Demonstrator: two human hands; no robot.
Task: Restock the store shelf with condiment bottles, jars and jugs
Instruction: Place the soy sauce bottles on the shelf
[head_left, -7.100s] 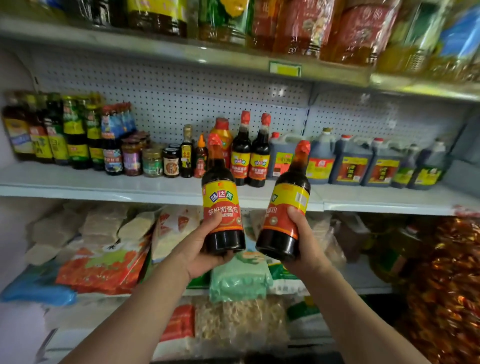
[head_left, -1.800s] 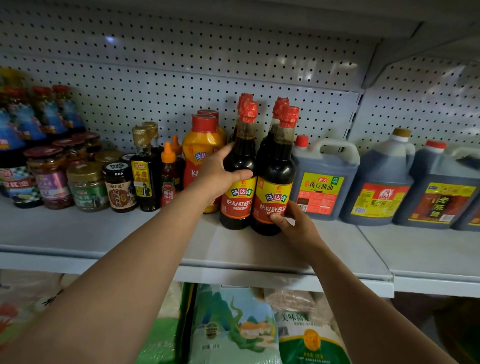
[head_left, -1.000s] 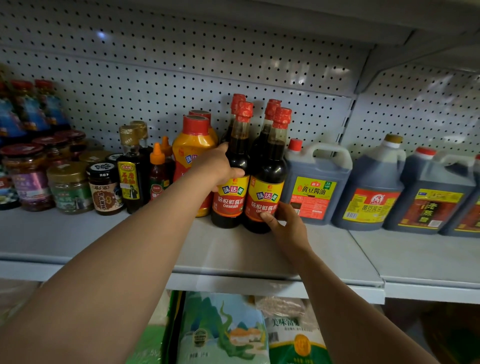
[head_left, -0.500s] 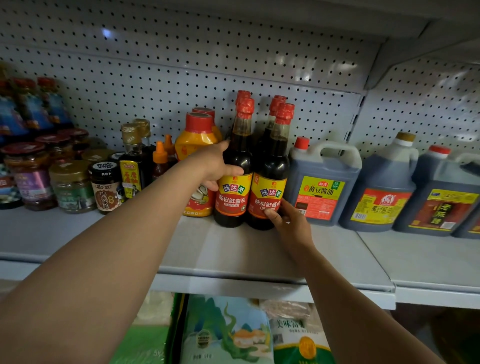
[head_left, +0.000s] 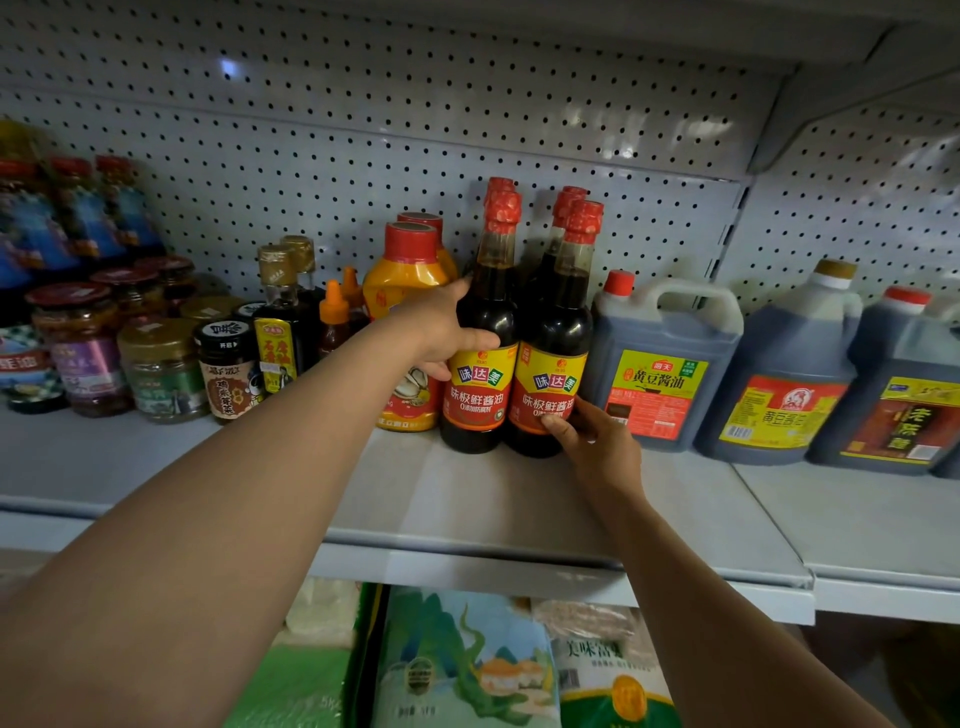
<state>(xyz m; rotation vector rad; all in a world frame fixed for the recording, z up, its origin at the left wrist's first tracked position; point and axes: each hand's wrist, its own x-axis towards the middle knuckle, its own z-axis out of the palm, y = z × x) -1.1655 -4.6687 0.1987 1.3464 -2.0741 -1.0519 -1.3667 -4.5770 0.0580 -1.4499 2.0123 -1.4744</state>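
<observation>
Two dark soy sauce bottles with red caps and yellow-red labels stand side by side on the grey shelf (head_left: 467, 499), in front of two matching bottles. My left hand (head_left: 441, 330) grips the left soy sauce bottle (head_left: 480, 338) round its shoulder, thumb across the front. My right hand (head_left: 592, 439) holds the right soy sauce bottle (head_left: 558, 343) near its base, thumb on the label and fingers behind it. Both bottles are upright with their bases on the shelf.
An orange squeeze bottle (head_left: 408, 291) stands just left of the pair. Small bottles and jars (head_left: 161, 364) fill the left. Soy sauce jugs (head_left: 660, 364) and vinegar jugs (head_left: 789, 374) line the right. Bagged goods (head_left: 457, 665) lie on the shelf below.
Since seven seconds ago both bottles went from held in the air to standing on the shelf. Over the last second they slid slightly back against the rear pair; both hands stay on them.
</observation>
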